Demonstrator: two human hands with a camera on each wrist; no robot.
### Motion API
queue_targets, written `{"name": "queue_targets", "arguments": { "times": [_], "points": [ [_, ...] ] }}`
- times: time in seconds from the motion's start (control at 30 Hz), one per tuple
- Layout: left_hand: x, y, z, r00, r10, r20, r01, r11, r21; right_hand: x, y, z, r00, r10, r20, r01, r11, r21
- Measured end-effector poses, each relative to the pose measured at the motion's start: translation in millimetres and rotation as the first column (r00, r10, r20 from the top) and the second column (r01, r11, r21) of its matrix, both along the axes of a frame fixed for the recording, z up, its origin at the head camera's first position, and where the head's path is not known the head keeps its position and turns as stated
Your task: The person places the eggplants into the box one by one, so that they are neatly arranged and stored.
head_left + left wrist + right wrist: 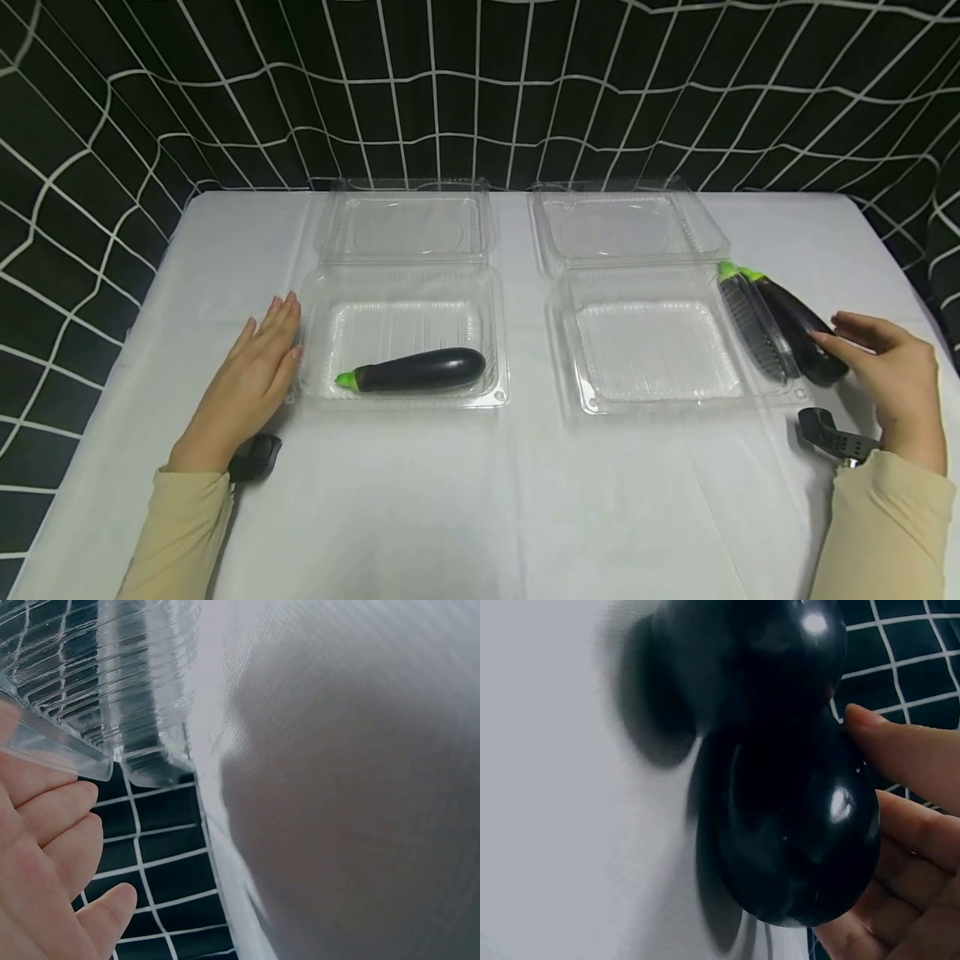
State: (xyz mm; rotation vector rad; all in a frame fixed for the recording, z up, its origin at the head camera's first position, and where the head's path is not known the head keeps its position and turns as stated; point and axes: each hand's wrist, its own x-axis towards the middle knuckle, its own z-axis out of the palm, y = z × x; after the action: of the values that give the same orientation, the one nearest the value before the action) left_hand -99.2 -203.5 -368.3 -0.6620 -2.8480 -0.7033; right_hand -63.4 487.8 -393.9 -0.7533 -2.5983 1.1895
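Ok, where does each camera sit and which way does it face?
Head: on the head, forward and down at the table; left hand, right hand, sleeves show.
Left wrist: on that wrist, toward a clear container; its fingers show.
Right wrist: on that wrist, toward two eggplants; thumb and fingers show.
Head and right wrist share those eggplants and the right hand.

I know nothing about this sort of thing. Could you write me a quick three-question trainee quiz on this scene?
1. Multiple choice: how many vegetables lie inside the hinged, clear plastic box near the bare left hand?
A) none
B) one
C) three

2. True or false: the other clear plastic box has its lid shut.

3. Fill in: the two glossy, dark, green-stemmed eggplants outside the boxes are nearest the ____ hand.

Key:
1. B, one glossy, dark eggplant.
2. False; that second box has its clear lid folded back.
3. Right hand.
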Motion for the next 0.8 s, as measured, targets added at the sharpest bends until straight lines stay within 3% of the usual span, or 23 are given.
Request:
{"name": "queue_targets", "arguments": {
  "times": [0.27, 0.57, 0.8],
  "points": [
    [0.7, -0.1, -0.5, 1.000, -0.004, -0.005, 0.004, 1.000, -0.005, -1.4, 6, -6.0, 0.993, 0.103, 0.059, -0.103, 0.995, -0.004],
    [1.7, -0.1, -1.1, 1.000, -0.012, -0.026, 0.012, 1.000, 0.007, -4.0, 17, -22.3, 0.990, 0.085, 0.109, -0.094, 0.993, 0.077],
    [0.8, -0.2, -2.1, 0.999, -0.013, -0.043, 0.013, 1.000, 0.010, -5.8, 16, -21.4, 0.992, 0.075, 0.101, -0.086, 0.990, 0.115]
  ]
}}
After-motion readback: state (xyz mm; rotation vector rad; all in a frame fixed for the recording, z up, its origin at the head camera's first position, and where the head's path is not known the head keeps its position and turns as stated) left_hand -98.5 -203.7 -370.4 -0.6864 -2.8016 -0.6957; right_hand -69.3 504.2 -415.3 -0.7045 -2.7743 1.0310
